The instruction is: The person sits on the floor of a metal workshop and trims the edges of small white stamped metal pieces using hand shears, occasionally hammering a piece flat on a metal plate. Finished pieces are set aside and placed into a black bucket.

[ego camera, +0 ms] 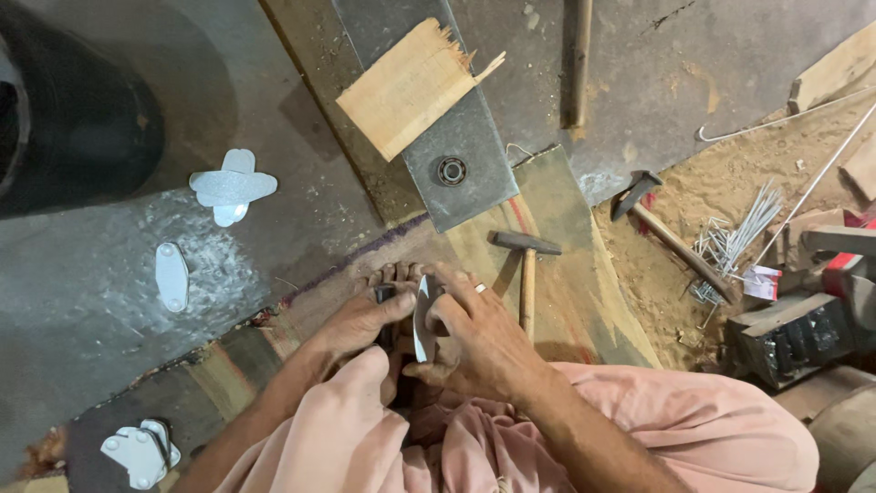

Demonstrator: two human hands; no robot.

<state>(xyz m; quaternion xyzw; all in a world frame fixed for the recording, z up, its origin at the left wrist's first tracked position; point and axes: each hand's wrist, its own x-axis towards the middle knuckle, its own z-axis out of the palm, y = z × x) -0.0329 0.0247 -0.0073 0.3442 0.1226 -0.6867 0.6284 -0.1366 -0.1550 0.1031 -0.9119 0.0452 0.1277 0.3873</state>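
A thin, pale metal piece (422, 315) stands on edge between my two hands, close in front of my knees. My right hand (470, 329), with a ring on one finger, grips it from the right. From the left, my left hand (358, 321) pinches it and also touches a small dark object (384, 293) whose shape I cannot make out. Both arms come out of pink sleeves. A hammer with a wooden handle (526, 274) lies on the board just right of my right hand.
Flat cut metal pieces lie at left (232, 187), (172, 275) and lower left (140, 454). A wood block (408, 87) rests on a steel plate with a bearing (451, 171). A second hammer (675, 239), several nails (735, 242), wire and sawdust lie to the right. A dark round object (64, 110) fills the top left.
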